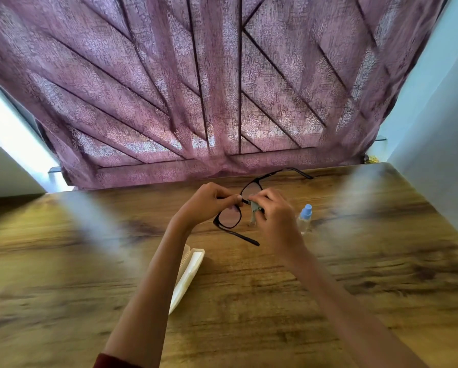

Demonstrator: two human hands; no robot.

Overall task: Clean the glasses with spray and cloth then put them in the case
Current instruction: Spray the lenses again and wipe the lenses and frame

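Note:
Black-framed glasses (pixel 229 217) with their arms unfolded are held up over the wooden table (pixel 355 274). My left hand (pixel 206 203) pinches the frame near the bridge. My right hand (pixel 271 213) grips a small grey-green cloth (pixel 255 207) and presses it against the far lens. A small clear spray bottle (pixel 305 219) with a light-blue cap stands on the table just right of my right hand. A cream glasses case (pixel 189 272) lies open on the table under my left forearm, partly hidden by it.
A mauve patterned curtain (pixel 222 88) hangs along the table's far edge. Pale walls close in at the left and right. A small yellow object (pixel 371 158) sits at the table's far right corner.

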